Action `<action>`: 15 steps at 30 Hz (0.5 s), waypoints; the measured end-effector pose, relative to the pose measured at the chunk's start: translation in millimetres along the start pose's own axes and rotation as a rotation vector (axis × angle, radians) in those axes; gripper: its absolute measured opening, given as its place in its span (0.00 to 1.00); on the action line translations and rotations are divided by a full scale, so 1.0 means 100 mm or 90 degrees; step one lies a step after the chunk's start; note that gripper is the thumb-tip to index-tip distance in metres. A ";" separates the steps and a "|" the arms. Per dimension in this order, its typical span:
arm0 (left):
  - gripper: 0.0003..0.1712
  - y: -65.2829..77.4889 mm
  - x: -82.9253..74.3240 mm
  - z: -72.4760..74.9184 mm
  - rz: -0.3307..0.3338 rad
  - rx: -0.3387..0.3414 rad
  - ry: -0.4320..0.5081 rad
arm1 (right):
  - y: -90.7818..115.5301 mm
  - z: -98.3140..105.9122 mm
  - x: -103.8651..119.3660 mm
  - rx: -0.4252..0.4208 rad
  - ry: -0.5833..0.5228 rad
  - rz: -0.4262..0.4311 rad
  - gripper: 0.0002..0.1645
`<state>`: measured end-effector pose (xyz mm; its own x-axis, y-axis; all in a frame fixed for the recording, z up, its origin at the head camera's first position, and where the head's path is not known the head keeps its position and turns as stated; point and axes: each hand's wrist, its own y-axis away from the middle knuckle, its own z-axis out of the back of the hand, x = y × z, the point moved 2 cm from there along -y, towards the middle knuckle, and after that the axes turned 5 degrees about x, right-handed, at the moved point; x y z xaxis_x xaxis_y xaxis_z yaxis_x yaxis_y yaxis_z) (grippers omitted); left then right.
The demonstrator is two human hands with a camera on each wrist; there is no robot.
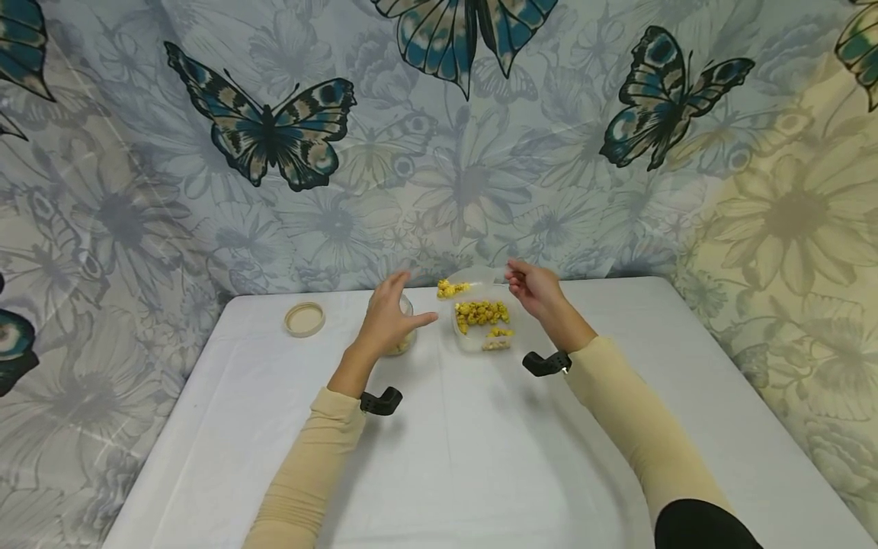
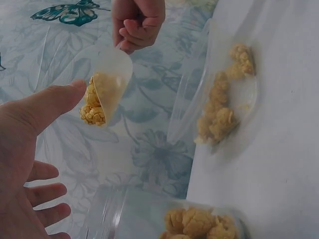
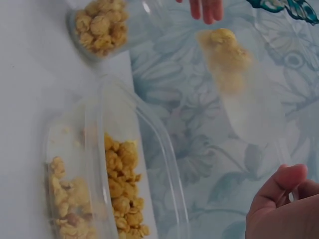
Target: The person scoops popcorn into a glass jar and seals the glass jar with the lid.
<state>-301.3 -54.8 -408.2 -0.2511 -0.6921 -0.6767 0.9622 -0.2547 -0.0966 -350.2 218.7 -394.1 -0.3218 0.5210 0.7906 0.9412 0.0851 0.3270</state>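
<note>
While gripping a scoop by its handle with the curled fingers of the right hand, holds the left hand wide, with thumb and fingers well parted. Holds the scoop above the table, between both hands, loaded with yellow popcorn at its open end and pointing that end toward the left hand. Has a jar just beside the left hand, upright on the table and partly filled with popcorn; cannot tell of any contact between the two. Has a clear box on the table as well, between the jar and the right hand, with more popcorn inside. Has a round pale lid lying flat to the left of the jar, well apart from it. Wears cream sleeves, with a black camera at each wrist. Faces a butterfly-patterned backdrop behind the table.
</note>
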 end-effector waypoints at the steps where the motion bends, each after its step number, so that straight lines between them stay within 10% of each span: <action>1: 0.56 0.01 0.01 0.01 0.004 -0.003 0.002 | 0.00 -0.02 0.00 0.005 0.004 0.002 0.07; 15: 0.54 0.08 0.27 0.11 0.032 -0.030 0.034 | -0.08 -0.27 -0.15 0.028 0.032 0.011 0.06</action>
<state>-301.8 -83.0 -419.2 -0.1974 -0.6665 -0.7189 0.9777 -0.1872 -0.0949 -355.5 187.4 -394.6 -0.3090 0.4791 0.8216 0.9500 0.1145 0.2905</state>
